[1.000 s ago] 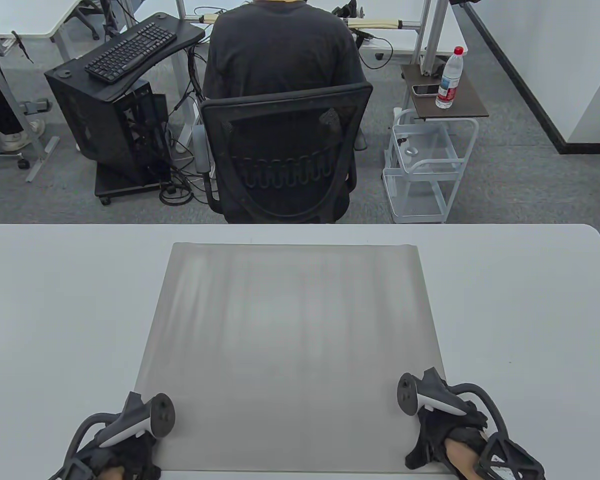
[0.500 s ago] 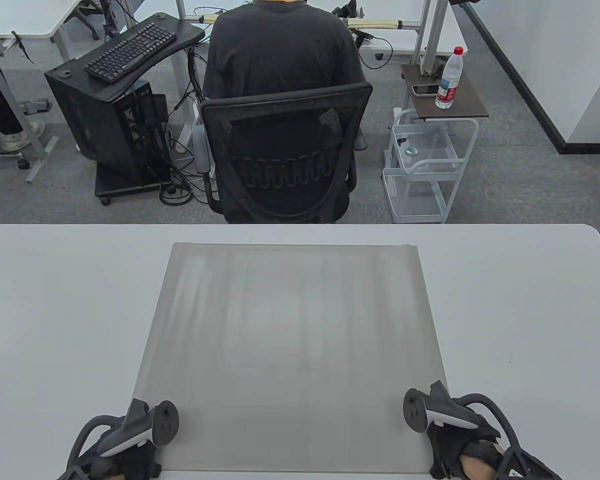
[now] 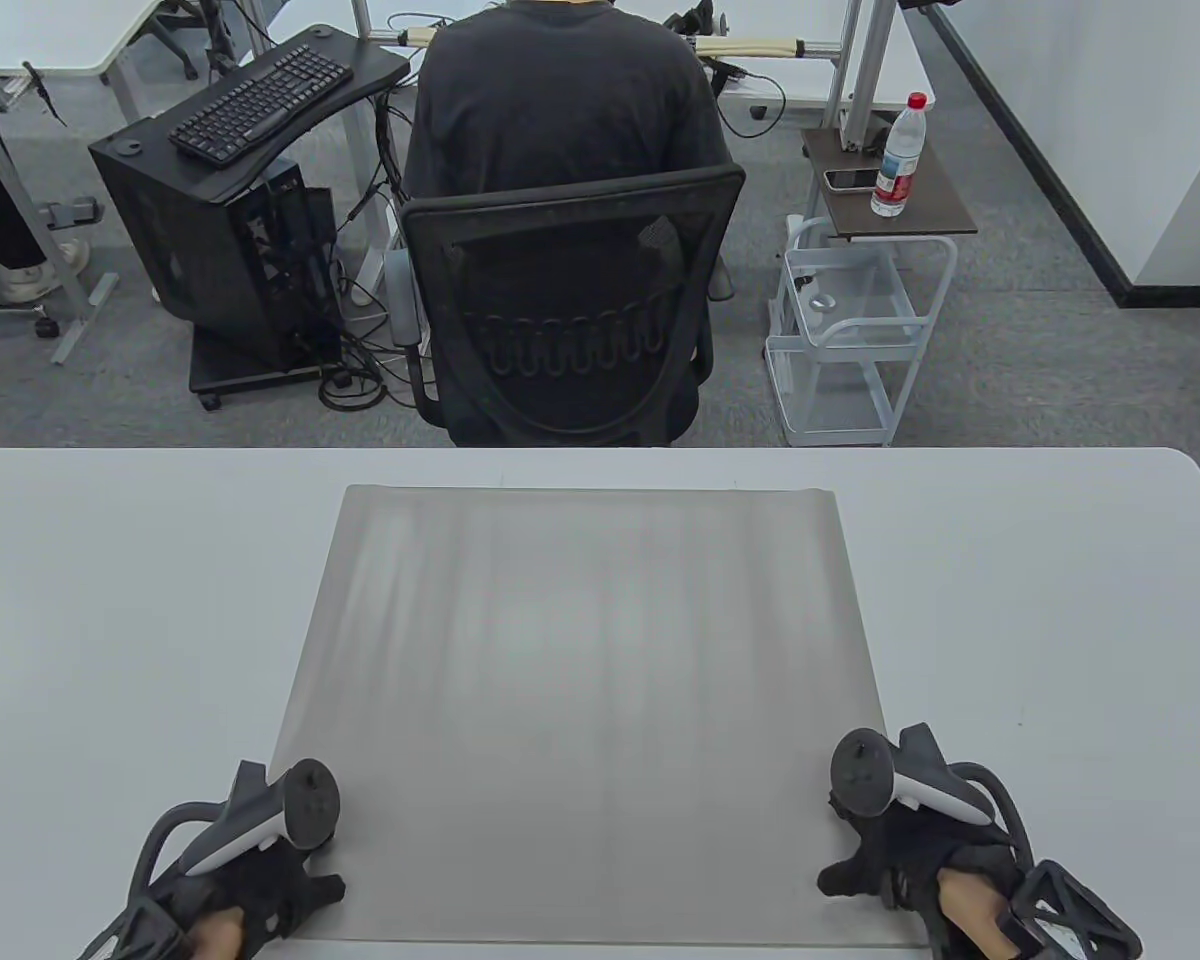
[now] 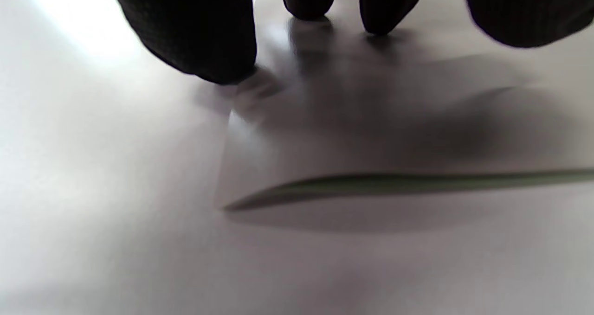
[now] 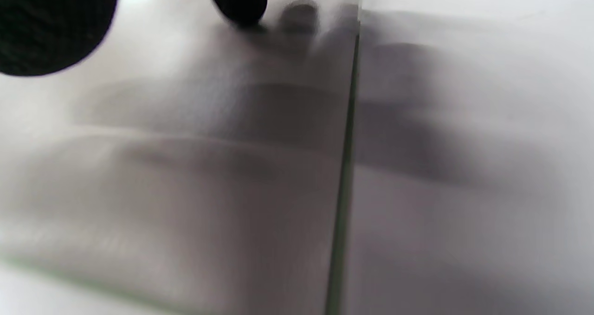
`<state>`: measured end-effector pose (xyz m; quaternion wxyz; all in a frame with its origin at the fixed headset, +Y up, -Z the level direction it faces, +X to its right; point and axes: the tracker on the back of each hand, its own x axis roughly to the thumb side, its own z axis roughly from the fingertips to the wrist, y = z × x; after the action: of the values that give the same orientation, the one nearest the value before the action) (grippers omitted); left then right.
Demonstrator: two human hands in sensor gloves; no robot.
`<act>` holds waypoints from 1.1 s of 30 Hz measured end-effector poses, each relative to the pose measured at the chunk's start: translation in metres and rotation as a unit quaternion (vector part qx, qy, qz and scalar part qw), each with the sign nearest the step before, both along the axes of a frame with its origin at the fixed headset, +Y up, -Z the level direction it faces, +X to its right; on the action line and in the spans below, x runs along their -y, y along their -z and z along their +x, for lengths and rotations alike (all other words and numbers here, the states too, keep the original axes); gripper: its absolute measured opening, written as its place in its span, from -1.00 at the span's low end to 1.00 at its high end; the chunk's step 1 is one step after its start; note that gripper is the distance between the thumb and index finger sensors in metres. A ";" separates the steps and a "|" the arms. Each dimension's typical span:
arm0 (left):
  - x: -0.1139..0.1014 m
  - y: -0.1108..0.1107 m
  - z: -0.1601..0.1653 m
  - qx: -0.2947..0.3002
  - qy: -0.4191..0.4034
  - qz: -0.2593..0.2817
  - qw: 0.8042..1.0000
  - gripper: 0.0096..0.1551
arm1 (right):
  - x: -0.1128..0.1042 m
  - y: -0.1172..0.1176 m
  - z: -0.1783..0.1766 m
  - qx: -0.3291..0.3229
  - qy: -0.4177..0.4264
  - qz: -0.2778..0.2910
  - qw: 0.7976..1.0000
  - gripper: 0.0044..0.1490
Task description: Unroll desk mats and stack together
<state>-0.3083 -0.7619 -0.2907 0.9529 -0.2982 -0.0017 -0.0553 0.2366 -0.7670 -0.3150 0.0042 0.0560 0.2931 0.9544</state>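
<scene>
A grey desk mat [image 3: 580, 700] lies unrolled and flat in the middle of the white table [image 3: 1040, 620]. My left hand [image 3: 260, 880] rests on its near left corner, thumb spread out on the mat. In the left wrist view the fingertips [image 4: 209, 50] touch the mat [image 4: 394, 120] by its left edge, and the near edge curls up a little, showing a green underside. My right hand [image 3: 900, 860] rests at the near right corner. In the right wrist view its fingertips [image 5: 239, 2] touch the mat [image 5: 185, 166] close to the right edge. Neither hand grips anything.
Beyond the table's far edge a person sits in a black office chair [image 3: 560, 310]. A white trolley [image 3: 850, 340] with a water bottle [image 3: 900, 155] stands at the right, and a black computer stand [image 3: 220, 230] at the left.
Both hands first slid toward the near edge, then came forward again. The right hand has moved right to the mat's right edge, the left hand slightly left. The mat has stayed flat.
</scene>
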 end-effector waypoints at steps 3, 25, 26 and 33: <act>-0.005 0.011 0.005 -0.012 -0.011 -0.012 1.000 -0.12 | 0.015 0.013 -0.005 -0.019 -0.015 -0.026 0.999 0.52; 0.014 0.219 0.003 -0.172 -0.008 0.034 0.984 0.04 | 0.023 0.013 -0.009 -0.012 -0.010 -0.047 0.999 0.57; 0.015 0.224 0.003 -0.171 -0.005 0.045 0.984 0.03 | 0.023 0.012 -0.008 -0.007 -0.007 -0.047 0.999 0.57; 0.018 0.202 0.017 -0.160 -0.018 0.031 0.986 0.05 | 0.022 0.013 -0.009 -0.007 -0.026 -0.041 0.999 0.59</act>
<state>-0.2917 -0.7800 -0.4928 0.9505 -0.2732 0.1474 0.0108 0.2280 -0.7887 -0.3284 -0.0198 0.0545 0.3335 0.9410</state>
